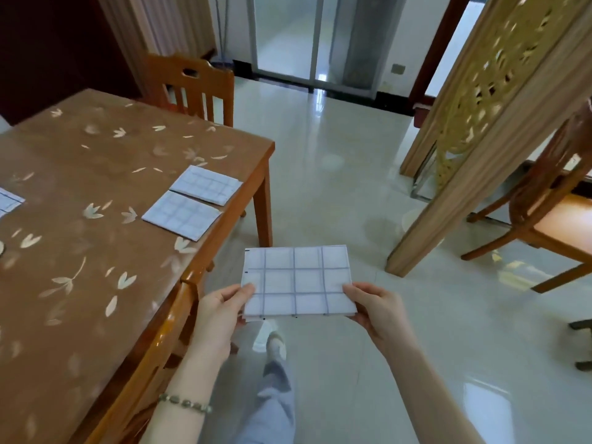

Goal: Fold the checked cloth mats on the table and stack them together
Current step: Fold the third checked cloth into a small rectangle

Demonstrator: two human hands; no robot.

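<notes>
Holding the near corners of a folded checked mat (298, 282), the left hand (221, 310) and the right hand (373, 307) are seen in the near middle of the scene, out over the tiled floor (336, 187) to the right of the table (80, 187). Each grip is closed on the mat, with the thumb laid on top and the fingers tucked beneath. The mat is kept roughly flat and level, with several layered edges shown along its near side. Two more folded mats are laid on the table near its far right corner: a nearer mat (181, 214) and a farther mat (205, 184), set just beside each other with edges touching or nearly so. The corner of a further checked mat (8, 200) is cut off at the left edge. A beaded bracelet (185, 402) is worn on the left wrist. A wooden chair (192, 88) is placed at the far side of the table.
</notes>
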